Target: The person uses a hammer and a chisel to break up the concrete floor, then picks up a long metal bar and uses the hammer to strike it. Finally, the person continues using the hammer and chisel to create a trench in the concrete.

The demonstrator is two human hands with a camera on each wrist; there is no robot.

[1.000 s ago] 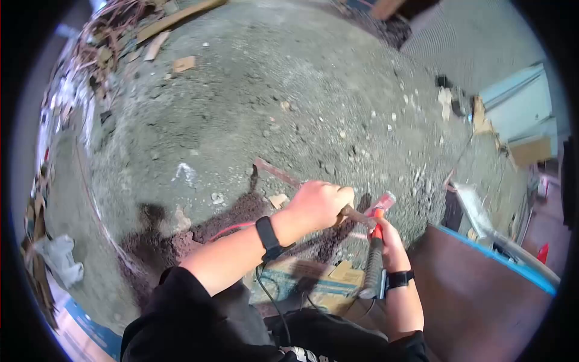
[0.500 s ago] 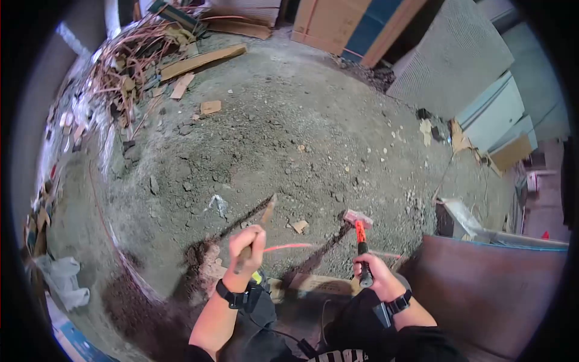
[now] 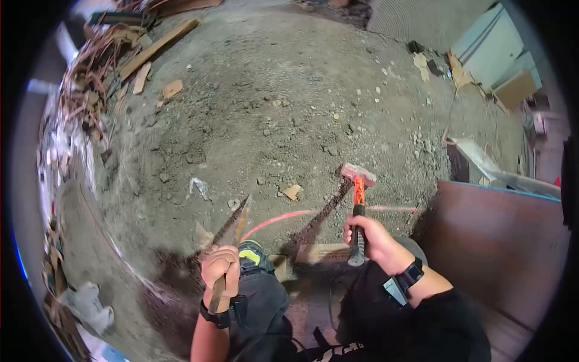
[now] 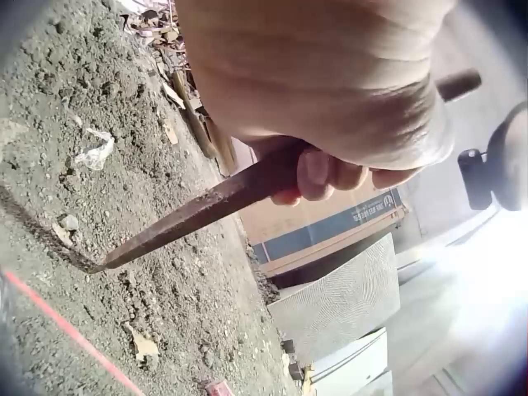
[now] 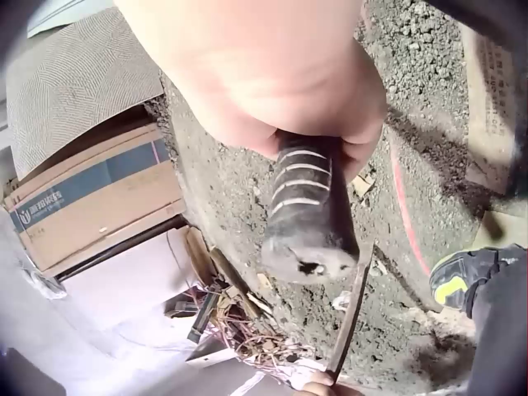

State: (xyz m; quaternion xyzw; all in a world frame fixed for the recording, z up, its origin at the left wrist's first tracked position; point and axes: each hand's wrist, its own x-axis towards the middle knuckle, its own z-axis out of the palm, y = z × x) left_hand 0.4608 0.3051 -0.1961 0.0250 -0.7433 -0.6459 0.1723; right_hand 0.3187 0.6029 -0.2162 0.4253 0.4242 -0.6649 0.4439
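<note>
My left hand (image 3: 221, 268) grips a rusty steel chisel (image 4: 198, 210) around its shank, with the butt end sticking out behind the fist. The chisel tapers to a narrow tip that points forward over the rough grey ground, close above its shadow in the head view. A club hammer (image 3: 359, 174) with a worn reddish head and an orange and black handle is in my right hand (image 3: 369, 235). Its fingers wrap the black rubber grip, whose butt end (image 5: 309, 260) faces the right wrist camera. Chisel and hammer are apart.
A red line (image 3: 280, 218) curves over the ground ahead of my shoe (image 3: 253, 254). A brown board (image 3: 494, 241) leans at the right. Flattened cardboard (image 3: 324, 253) lies close in front. Scrap wood and tangled strips (image 3: 93, 78) are heaped at the far left.
One second ago both hands were close together with the tools crossing. They have separated: the left hand has come left and nearer the body with the chisel, and the hammer now points forward.
</note>
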